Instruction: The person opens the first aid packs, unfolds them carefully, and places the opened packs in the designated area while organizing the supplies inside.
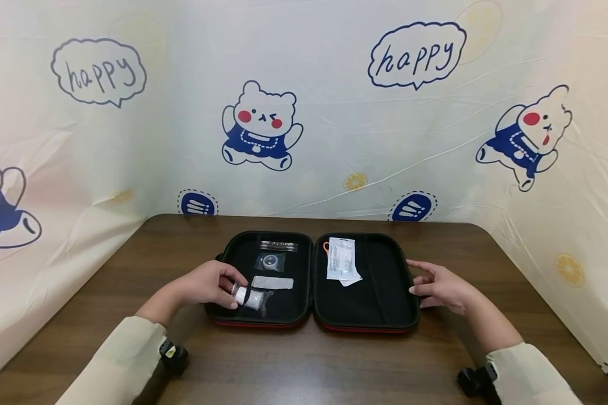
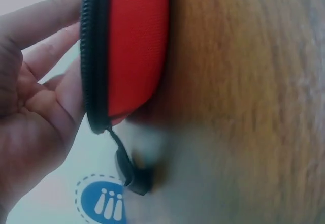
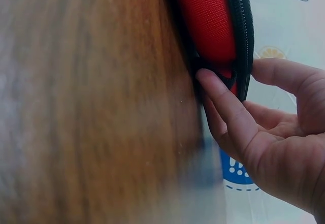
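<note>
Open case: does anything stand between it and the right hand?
Nothing visible does. The right hand touches the open case at its outer edge; in the right wrist view, the case's small black loop lies at a fingertip but does not seem in the way.

Sheeted-off tabletop nook, wider room type unclear: pale sheet (image 1: pixel 334 135) with bears (image 1: pixel 260 126), "happy" bubbles (image 1: pixel 418 55) across upper frame and sides; wood table (image 1: pixel 309 371) at lower centre.
</note>
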`<action>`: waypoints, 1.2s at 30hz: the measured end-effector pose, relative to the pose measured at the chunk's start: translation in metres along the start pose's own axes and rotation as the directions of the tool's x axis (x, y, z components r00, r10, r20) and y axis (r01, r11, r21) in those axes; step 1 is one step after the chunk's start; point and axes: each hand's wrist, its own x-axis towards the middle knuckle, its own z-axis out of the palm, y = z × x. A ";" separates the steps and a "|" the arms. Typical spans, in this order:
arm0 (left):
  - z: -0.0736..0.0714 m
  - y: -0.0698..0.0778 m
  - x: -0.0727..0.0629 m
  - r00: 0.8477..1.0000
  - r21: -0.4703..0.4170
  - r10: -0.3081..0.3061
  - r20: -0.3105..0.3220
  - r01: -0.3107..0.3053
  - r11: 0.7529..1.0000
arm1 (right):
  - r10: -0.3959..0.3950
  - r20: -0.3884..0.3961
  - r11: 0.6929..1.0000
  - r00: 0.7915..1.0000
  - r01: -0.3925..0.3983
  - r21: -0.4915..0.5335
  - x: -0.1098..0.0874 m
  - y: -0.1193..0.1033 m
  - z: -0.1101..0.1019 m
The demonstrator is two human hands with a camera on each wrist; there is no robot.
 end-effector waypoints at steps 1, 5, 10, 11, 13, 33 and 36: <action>-0.001 0.000 -0.001 1.000 0.013 0.006 -0.007 -0.005 1.000 | 0.002 0.000 1.000 1.000 -0.002 0.001 0.000 0.000 0.000; -0.002 -0.001 -0.002 0.999 0.040 0.045 -0.018 -0.044 0.998 | 0.007 0.001 1.000 1.000 -0.007 -0.004 -0.001 0.000 0.000; 0.004 -0.004 0.000 0.998 0.042 0.051 -0.027 -0.050 0.998 | 0.008 0.006 1.000 1.000 -0.008 -0.003 -0.001 0.000 0.000; 0.005 -0.004 0.001 0.998 0.037 0.048 -0.028 -0.047 0.998 | 0.008 0.005 1.000 1.000 -0.008 -0.002 -0.001 0.000 0.000; 0.007 -0.004 0.003 0.998 0.019 0.051 -0.022 -0.050 0.999 | 0.008 0.006 1.000 1.000 -0.008 0.001 0.000 -0.001 0.000; 0.016 -0.001 0.012 0.999 -0.151 -0.011 0.033 0.015 0.988 | 0.009 0.009 1.000 1.000 -0.009 -0.002 0.000 -0.003 0.000; 0.017 -0.001 0.011 1.000 -0.152 -0.021 0.011 0.022 0.988 | 0.014 0.009 1.000 1.000 -0.014 -0.006 -0.001 -0.003 0.001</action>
